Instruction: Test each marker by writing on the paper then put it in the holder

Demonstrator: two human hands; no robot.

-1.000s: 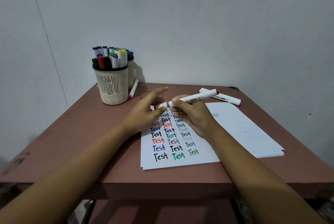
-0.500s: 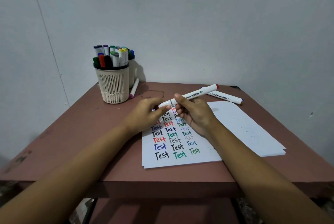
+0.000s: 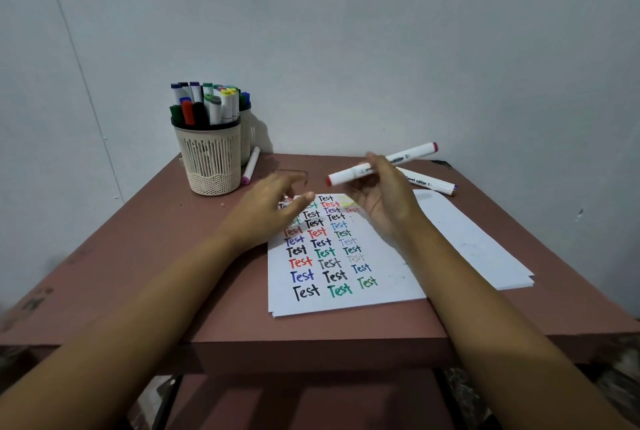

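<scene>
My right hand (image 3: 384, 201) holds a white marker with red ends (image 3: 412, 154) above the far end of the paper, capped, lying almost level. My left hand (image 3: 266, 211) hovers with relaxed fingers over the paper's top left corner and holds nothing. The paper (image 3: 346, 301) is covered with rows of the word "Test" in several colours. The cream slotted holder (image 3: 211, 159) stands at the back left of the table, full of markers. A pink-tipped marker (image 3: 250, 166) lies just right of the holder. A purple-tipped marker (image 3: 433, 183) lies behind my right hand.
More white sheets (image 3: 485, 249) lie fanned out under and to the right of the written sheet. The brown table (image 3: 138, 256) stands against a pale wall at its back. A second holder is partly hidden behind the cream one.
My left hand has let go of the marker's end and drawn back to the left. My right hand has lifted the capped marker higher above the paper.
</scene>
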